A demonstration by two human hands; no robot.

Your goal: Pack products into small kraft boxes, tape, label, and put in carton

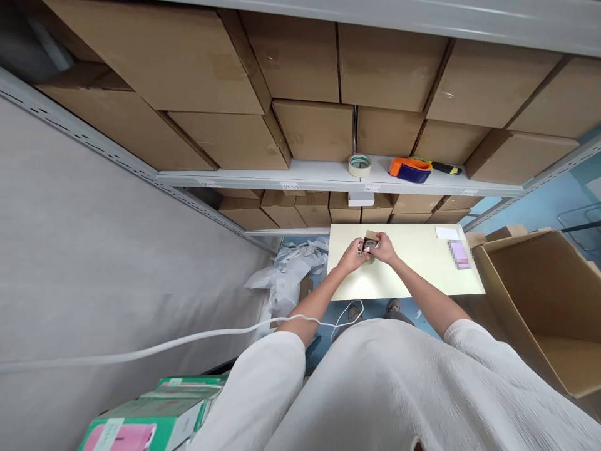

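Above the pale yellow tabletop (399, 275), my two hands meet around a small open box (372, 235) with a brown cardboard flap sticking up. Something dark and shiny shows in its opening, too small to name. My left hand (353, 255) is closed on the box's left side, and a bit of green shows by its fingers. On the other side, my right hand (385, 248) grips the box with the thumb near the opening. The fingers partly hide the box.
Brown cartons (394, 69) fill the shelves ahead. A tape roll (359, 165) and an orange and blue tape dispenser (410, 170) lie on the shelf edge. A large open carton (526, 300) stands right. A white cable (188, 338) crosses left, near white plastic wrapping (291, 269) and green boxes (154, 413).
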